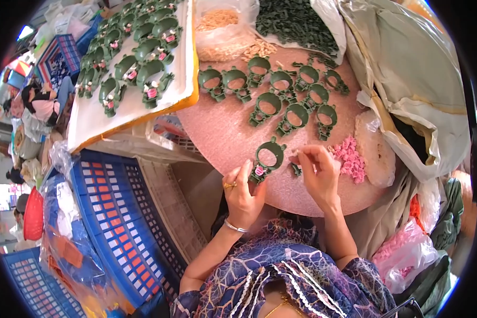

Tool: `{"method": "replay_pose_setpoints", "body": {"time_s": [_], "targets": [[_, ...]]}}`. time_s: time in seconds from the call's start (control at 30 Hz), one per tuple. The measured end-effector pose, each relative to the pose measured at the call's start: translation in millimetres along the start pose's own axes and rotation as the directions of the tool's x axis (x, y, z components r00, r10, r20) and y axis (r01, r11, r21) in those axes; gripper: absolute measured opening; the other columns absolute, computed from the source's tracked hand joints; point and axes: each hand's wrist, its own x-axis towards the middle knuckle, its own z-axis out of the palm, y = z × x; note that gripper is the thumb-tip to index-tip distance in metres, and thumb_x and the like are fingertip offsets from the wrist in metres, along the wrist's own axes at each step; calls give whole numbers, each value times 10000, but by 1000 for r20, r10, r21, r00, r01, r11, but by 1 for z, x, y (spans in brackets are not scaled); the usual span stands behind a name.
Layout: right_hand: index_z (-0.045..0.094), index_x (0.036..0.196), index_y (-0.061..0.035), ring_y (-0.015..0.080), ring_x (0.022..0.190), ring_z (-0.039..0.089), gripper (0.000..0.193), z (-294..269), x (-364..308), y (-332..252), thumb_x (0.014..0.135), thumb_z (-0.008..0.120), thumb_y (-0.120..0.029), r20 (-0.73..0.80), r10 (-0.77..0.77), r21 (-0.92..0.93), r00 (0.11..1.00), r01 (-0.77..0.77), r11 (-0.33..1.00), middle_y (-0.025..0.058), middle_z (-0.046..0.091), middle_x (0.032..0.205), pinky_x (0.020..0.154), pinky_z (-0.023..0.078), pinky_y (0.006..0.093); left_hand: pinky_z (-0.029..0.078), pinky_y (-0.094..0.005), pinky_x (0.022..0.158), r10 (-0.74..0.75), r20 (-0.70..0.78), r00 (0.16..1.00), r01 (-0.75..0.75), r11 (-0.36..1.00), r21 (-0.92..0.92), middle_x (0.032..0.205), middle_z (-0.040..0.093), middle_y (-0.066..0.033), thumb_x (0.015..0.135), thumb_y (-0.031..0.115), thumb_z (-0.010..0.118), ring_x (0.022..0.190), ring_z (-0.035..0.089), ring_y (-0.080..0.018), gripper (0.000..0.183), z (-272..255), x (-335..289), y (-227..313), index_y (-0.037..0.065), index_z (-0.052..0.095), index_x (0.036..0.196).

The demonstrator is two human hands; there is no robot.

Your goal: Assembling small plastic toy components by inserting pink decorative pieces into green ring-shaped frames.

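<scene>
My left hand (242,195) grips a green plastic frog-like figure (279,155) by its lower end, above the near edge of the round pink table. A large round opening runs through the figure's upper part. Low on its front is a small pink rose (259,171), close to my fingertips. To the right, my right hand (321,172) is closed in a pinch beside the figure, apart from it. Something tiny and pale shows at its fingertips, too small to name. Below these fingers lies a small dark green piece (296,169). Loose pink roses (350,159) are heaped right of that hand.
Several similar green figures (295,115) lie across the pink table (217,132). Behind them are bags of pale pieces (217,20) and dark green pieces (297,26). A white tray (85,124) at left carries rose-trimmed figures. Blue baskets (98,212) stand below it.
</scene>
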Motion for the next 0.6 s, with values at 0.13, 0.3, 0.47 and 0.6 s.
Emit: {"method": "replay_pose_setpoints", "body": {"time_s": [0.13,0.3,0.47,0.6], "targets": [[644,942,-34,195,748,677,200,12,-11,-9,787,671,89,106,-333,-151,937,347,926,73,717,923,668,517,309,484,-400,900,-20,-5,1000,19,994,-104,1086,689,-194,721,79,838,1017,645,-325,676,-1,1,8,-36,507,1299],[675,913,-101,194,902,645,198,12,-5,-3,738,728,-24,227,-501,-313,835,549,775,8,709,963,824,415,358,511,-380,824,14,-16,1000,-16,985,-171,1019,674,-149,715,57,821,920,643,-289,593,-2,-4,13,-49,563,1238],[699,890,-162,176,888,588,195,8,-10,-3,718,705,-70,242,-503,-356,830,558,749,-39,692,957,844,359,353,506,-384,834,46,0,999,-45,980,-196,1014,673,-149,717,59,821,930,639,-282,591,-2,-5,13,-52,562,1237],[699,899,-161,172,875,584,199,5,-10,-1,722,699,-69,284,-462,-369,840,540,756,-44,690,959,835,356,353,505,-386,840,51,-3,999,-50,972,-230,1014,672,-148,719,54,819,937,639,-284,590,-1,-6,13,-53,560,1238]]}}
